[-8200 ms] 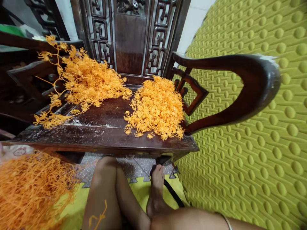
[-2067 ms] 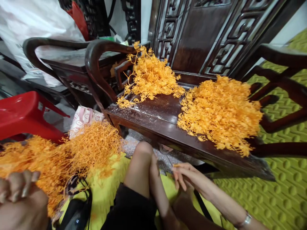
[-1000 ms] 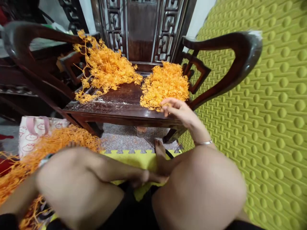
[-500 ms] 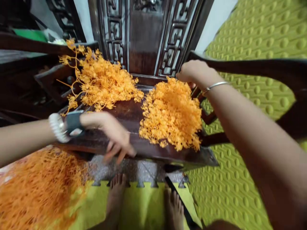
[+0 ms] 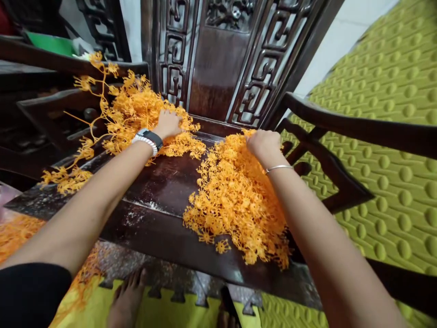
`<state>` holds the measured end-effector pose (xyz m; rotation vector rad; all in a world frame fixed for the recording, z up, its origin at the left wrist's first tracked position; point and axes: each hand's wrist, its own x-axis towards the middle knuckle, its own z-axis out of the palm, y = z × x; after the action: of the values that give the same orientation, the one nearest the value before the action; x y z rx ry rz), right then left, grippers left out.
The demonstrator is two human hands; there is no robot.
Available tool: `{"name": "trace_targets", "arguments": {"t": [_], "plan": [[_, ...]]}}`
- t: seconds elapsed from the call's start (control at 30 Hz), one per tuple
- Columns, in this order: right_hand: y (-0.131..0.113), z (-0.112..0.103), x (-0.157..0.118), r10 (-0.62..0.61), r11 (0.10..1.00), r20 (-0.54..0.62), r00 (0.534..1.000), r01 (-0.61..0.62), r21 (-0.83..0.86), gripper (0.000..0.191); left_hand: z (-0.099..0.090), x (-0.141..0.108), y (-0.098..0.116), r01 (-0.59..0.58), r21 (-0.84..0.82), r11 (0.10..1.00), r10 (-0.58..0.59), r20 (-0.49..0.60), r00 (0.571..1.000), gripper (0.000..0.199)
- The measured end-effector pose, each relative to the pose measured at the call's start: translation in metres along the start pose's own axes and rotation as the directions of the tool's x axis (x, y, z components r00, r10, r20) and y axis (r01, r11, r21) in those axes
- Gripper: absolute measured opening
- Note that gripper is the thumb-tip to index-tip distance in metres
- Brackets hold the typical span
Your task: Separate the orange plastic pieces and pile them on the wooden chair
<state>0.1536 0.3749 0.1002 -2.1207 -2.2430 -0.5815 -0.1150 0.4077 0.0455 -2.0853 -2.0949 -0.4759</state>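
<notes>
As L hand (image 5: 170, 124) touches tangled pile (image 5: 134, 105) | R hand (image 5: 264, 146) at spidery heap (image 5: 228, 200) | grips unclear

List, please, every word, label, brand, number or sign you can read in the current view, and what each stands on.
None can be read.
Dark wristband near the left hand: no legible marking.
Orange pieces and dark wooden seat: no lettering visible.
Green object, upper left: too blurred to tell.
</notes>
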Motion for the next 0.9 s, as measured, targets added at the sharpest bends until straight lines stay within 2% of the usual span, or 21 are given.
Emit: {"name": "trace_targets", "arguments": {"t": [0.13, 0.3, 0.43, 0.53, 0.63, 0.7, 0.77, 0.83, 0.9], "plan": [[-0.014, 0.008, -0.023, 0.034, 0.999, -0.088, 0.996, -0.030, 0.040, 0.036, 0.008, -0.011, 0.014, 0.084, -0.048, 0.995, -0.089, -0.101, 0.991, 0.043], [-0.011, 0.006, -0.047, -0.007, 0.990, -0.116, 0.993, 0.023, 0.137, 0.035, -0.012, -0.041, 0.009, 0.130, -0.176, 0.976, -0.169, -0.232, 0.958, 0.053], [-0.005, -0.013, -0.055, -0.055, 0.948, -0.307, 0.950, 0.147, 0.284, 0.033, -0.027, -0.055, -0.001, 0.113, -0.290, 0.950, -0.206, -0.314, 0.927, 0.059], [-0.012, -0.025, -0.059, -0.023, 0.871, -0.354, 0.935, 0.193, 0.452, 0.031, -0.034, -0.050, -0.006, 0.123, -0.433, 0.893, -0.290, -0.345, 0.893, 0.058], [-0.034, -0.029, -0.064, -0.058, 0.749, -0.259, 0.964, 0.213, 0.628, 0.034, -0.044, -0.035, -0.011, 0.122, -0.535, 0.836, -0.361, -0.369, 0.856, 0.070], [-0.054, -0.027, -0.067, -0.167, 0.642, -0.171, 0.971, 0.239, 0.728, 0.045, -0.054, -0.026, -0.016, 0.111, -0.562, 0.820, -0.387, -0.401, 0.830, 0.089], [-0.076, -0.023, -0.071, -0.276, 0.552, -0.118, 0.954, 0.258, 0.793, 0.058, -0.063, -0.021, -0.023, 0.106, -0.609, 0.786, -0.438, -0.428, 0.791, 0.103], [-0.097, -0.018, -0.074, -0.319, 0.493, -0.117, 0.940, 0.271, 0.827, 0.070, -0.068, -0.020, -0.032, 0.121, -0.662, 0.740, -0.502, -0.423, 0.754, 0.105], [-0.117, -0.015, -0.073, -0.311, 0.428, -0.140, 0.940, 0.270, 0.863, 0.081, -0.070, -0.023, -0.042, 0.149, -0.703, 0.696, -0.558, -0.398, 0.728, 0.097]]}}
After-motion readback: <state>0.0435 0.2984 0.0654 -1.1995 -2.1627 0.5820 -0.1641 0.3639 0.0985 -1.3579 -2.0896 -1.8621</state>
